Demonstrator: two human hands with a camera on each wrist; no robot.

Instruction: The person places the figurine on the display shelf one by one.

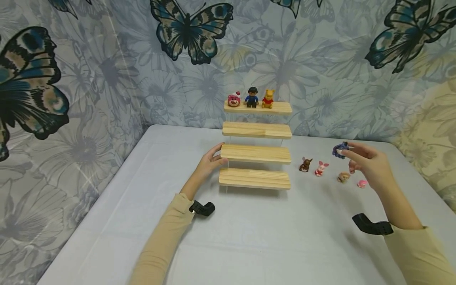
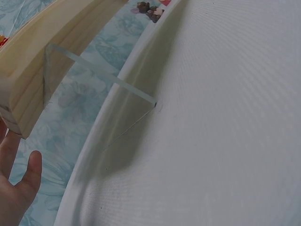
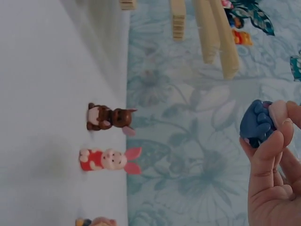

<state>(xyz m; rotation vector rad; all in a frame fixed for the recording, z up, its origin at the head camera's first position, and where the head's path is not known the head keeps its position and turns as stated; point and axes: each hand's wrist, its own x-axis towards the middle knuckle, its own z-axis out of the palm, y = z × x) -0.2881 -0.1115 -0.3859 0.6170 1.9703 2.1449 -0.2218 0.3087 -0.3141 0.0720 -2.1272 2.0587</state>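
Note:
A tiered wooden display shelf (image 1: 255, 153) with clear supports stands on the table. At its left end my left hand (image 1: 211, 160) touches the second board from the bottom, fingers fairly straight and thumb apart; in the left wrist view a wooden board (image 2: 51, 52) hides some fingertips. My right hand (image 1: 370, 160) pinches a small blue donkey figurine (image 3: 256, 123) between thumb and fingers, raised above the table right of the shelf. Below and beside it stand a brown kangaroo-like figurine (image 1: 305, 164), a piglet figurine (image 1: 321, 168), a tan figurine (image 1: 343, 177) and a small pink figurine (image 1: 361, 183).
On the top board stand a pink bear figurine (image 1: 234, 99), a dark-haired toy figure (image 1: 251, 97) and a yellow bear figurine (image 1: 268, 99) in red. A white cloth covers the table (image 1: 270, 237). Butterfly-patterned fabric (image 1: 285, 51) hangs behind and at the left.

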